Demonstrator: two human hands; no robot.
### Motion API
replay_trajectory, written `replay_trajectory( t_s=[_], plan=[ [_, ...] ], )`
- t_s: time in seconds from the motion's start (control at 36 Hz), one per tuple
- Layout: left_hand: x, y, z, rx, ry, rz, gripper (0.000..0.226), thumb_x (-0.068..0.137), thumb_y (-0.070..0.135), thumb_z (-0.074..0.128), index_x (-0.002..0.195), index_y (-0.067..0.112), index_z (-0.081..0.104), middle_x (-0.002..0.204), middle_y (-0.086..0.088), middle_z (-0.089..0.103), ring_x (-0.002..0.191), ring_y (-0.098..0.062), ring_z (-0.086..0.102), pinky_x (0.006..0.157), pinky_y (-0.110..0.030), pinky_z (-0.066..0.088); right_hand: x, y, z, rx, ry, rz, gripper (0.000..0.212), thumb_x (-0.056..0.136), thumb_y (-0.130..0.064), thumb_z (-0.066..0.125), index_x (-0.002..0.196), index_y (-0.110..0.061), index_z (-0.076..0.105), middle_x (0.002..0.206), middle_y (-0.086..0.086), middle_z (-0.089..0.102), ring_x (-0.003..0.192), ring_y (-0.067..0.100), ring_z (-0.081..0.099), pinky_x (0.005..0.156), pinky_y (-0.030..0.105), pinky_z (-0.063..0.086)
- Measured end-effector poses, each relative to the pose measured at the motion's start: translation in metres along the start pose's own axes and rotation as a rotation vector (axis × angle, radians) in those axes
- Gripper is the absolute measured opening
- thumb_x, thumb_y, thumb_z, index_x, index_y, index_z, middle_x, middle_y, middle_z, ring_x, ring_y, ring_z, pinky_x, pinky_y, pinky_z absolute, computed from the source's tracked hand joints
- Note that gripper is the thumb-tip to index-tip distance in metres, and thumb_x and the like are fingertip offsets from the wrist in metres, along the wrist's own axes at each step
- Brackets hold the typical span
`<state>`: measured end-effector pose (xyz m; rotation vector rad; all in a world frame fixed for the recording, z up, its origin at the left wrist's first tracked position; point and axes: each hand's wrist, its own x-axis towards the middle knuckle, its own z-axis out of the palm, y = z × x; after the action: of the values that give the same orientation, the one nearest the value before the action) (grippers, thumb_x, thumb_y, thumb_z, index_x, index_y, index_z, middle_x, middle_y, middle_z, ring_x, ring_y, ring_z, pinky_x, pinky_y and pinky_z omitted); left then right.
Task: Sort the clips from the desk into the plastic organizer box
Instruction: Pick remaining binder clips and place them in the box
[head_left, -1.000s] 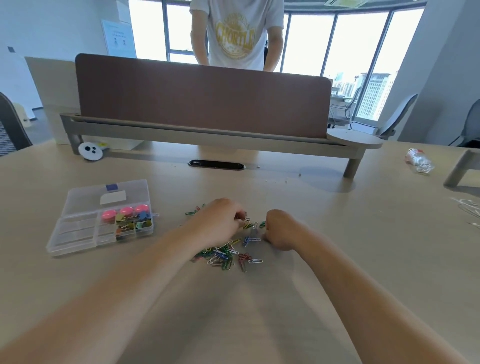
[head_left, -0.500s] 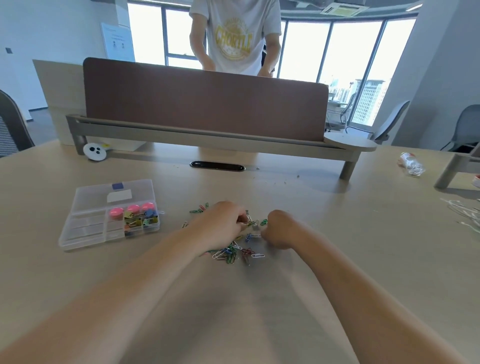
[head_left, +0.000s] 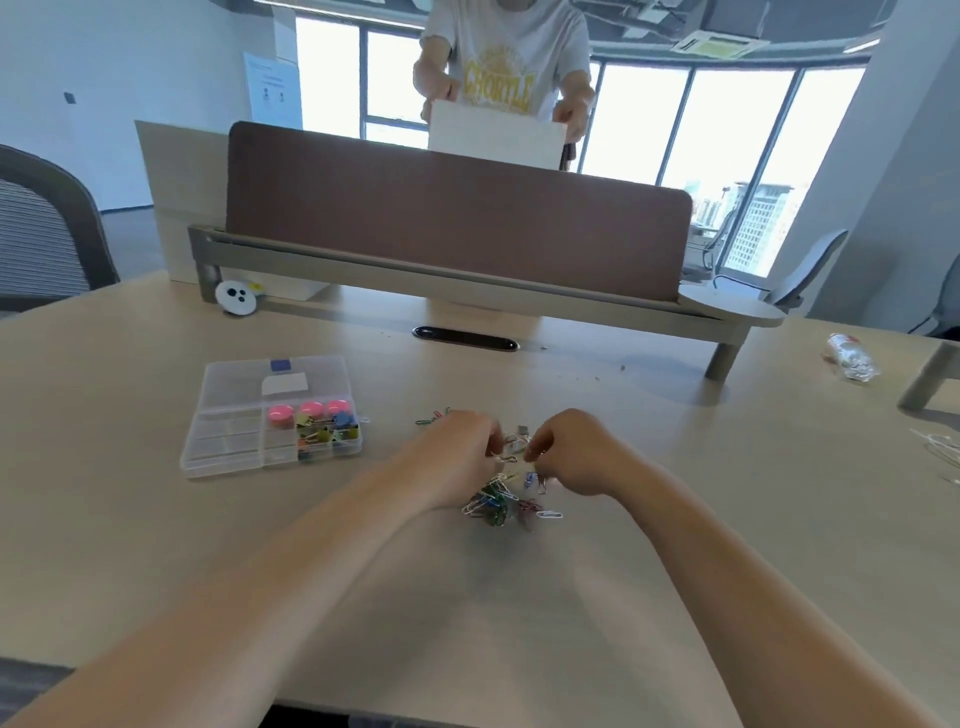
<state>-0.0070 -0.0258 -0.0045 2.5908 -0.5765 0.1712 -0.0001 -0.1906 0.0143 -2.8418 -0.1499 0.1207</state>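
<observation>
A heap of coloured paper clips (head_left: 498, 501) lies on the desk in front of me. My left hand (head_left: 457, 457) and my right hand (head_left: 574, 449) hover over its far side, fingers curled, pinching clips (head_left: 511, 448) between them. A few more clips (head_left: 432, 417) lie just beyond my left hand. The clear plastic organizer box (head_left: 223, 447) sits open to the left; its right compartments hold pink round pieces and coloured binder clips, its left compartments look empty.
A brown divider panel (head_left: 457, 228) on a grey rail crosses the desk behind. A person stands beyond it holding a white board. A crushed plastic bottle (head_left: 852, 357) lies far right, a white round device (head_left: 236, 297) far left, an office chair at the left edge.
The camera has tilted up and moved closer. My hands have lifted slightly and drawn a clip up between them. The person behind now holds up a white board.
</observation>
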Motion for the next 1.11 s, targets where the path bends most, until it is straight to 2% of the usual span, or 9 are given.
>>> replay_trajectory(
  t_s=[0.06,0.19,0.25,0.31,0.44,0.61,0.78,0.94,1.11],
  plan=[
    [-0.007,-0.011,-0.008,-0.005,0.022,-0.028,0.012,0.090,0.029,0.061,0.099,0.021,0.064,0.099,0.001,0.063,0.088,-0.016,0.056,0.073,-0.028,0.045,0.003,-0.014,-0.002,0.042,0.015,-0.043,0.016,0.085,-0.008,0.063,0.093,-0.011,0.077,0.092,0.001,0.073,0.073,0.012,0.060,0.057,0.016,0.043],
    [-0.028,-0.046,-0.039,-0.010,0.087,-0.066,0.012,0.093,0.026,0.058,0.100,0.019,0.065,0.097,0.003,0.064,0.085,-0.013,0.058,0.071,-0.024,0.046,0.016,-0.063,-0.002,0.034,0.044,-0.172,0.014,0.087,-0.013,0.063,0.092,-0.011,0.077,0.090,0.002,0.073,0.074,0.011,0.060,0.063,0.020,0.045],
    [-0.036,-0.064,-0.052,0.027,0.132,-0.105,0.013,0.093,0.028,0.057,0.100,0.021,0.065,0.095,0.008,0.061,0.085,-0.011,0.056,0.062,-0.018,0.038,0.022,-0.085,-0.002,0.060,0.052,-0.231,0.013,0.087,-0.014,0.064,0.092,-0.010,0.076,0.089,0.002,0.073,0.077,0.012,0.061,0.067,0.023,0.047],
    [-0.042,-0.084,-0.064,0.053,0.160,-0.155,0.010,0.092,0.030,0.057,0.096,0.024,0.064,0.093,0.009,0.061,0.088,-0.012,0.057,0.063,-0.021,0.037,0.028,-0.105,0.000,0.111,0.048,-0.277,0.012,0.088,-0.015,0.063,0.090,-0.011,0.074,0.083,-0.001,0.074,0.075,0.012,0.065,0.071,0.027,0.050],
    [-0.055,-0.126,-0.090,0.043,0.163,-0.274,0.008,0.092,0.022,0.056,0.088,0.023,0.063,0.080,0.012,0.058,0.079,-0.012,0.056,0.060,-0.022,0.037,0.049,-0.147,0.012,0.135,0.006,-0.382,0.012,0.089,-0.018,0.063,0.082,-0.013,0.072,0.077,-0.002,0.074,0.053,0.006,0.053,0.052,0.023,0.040],
    [-0.065,-0.160,-0.103,0.104,0.162,-0.334,0.009,0.093,0.029,0.059,0.092,0.021,0.065,0.081,0.011,0.057,0.076,-0.010,0.054,0.057,-0.019,0.035,0.073,-0.179,0.031,0.161,-0.013,-0.431,0.011,0.088,-0.023,0.067,0.079,-0.018,0.064,0.082,-0.001,0.069,0.066,0.006,0.057,0.054,0.021,0.039],
    [-0.069,-0.174,-0.102,0.172,0.115,-0.301,0.010,0.092,0.027,0.059,0.098,0.023,0.066,0.093,0.008,0.057,0.080,-0.010,0.054,0.068,-0.023,0.041,0.090,-0.196,0.042,0.185,-0.022,-0.432,0.015,0.091,-0.019,0.063,0.090,-0.006,0.070,0.088,0.009,0.069,0.079,0.021,0.064,0.064,0.027,0.047],
    [-0.067,-0.178,-0.100,0.185,0.105,-0.259,0.011,0.090,0.024,0.063,0.099,0.023,0.068,0.090,0.011,0.053,0.080,-0.008,0.052,0.068,-0.022,0.039,0.096,-0.203,0.049,0.166,-0.017,-0.467,0.012,0.092,-0.021,0.062,0.092,-0.010,0.067,0.081,0.000,0.061,0.066,0.008,0.051,0.055,0.019,0.037],
    [-0.067,-0.185,-0.094,0.194,0.077,-0.225,0.009,0.089,0.020,0.062,0.089,0.021,0.071,0.095,0.011,0.060,0.084,-0.007,0.052,0.069,-0.019,0.035,0.099,-0.202,0.049,0.146,-0.023,-0.444,0.016,0.092,-0.019,0.062,0.093,-0.005,0.068,0.089,0.011,0.067,0.075,0.019,0.057,0.061,0.027,0.041]
  ],
)
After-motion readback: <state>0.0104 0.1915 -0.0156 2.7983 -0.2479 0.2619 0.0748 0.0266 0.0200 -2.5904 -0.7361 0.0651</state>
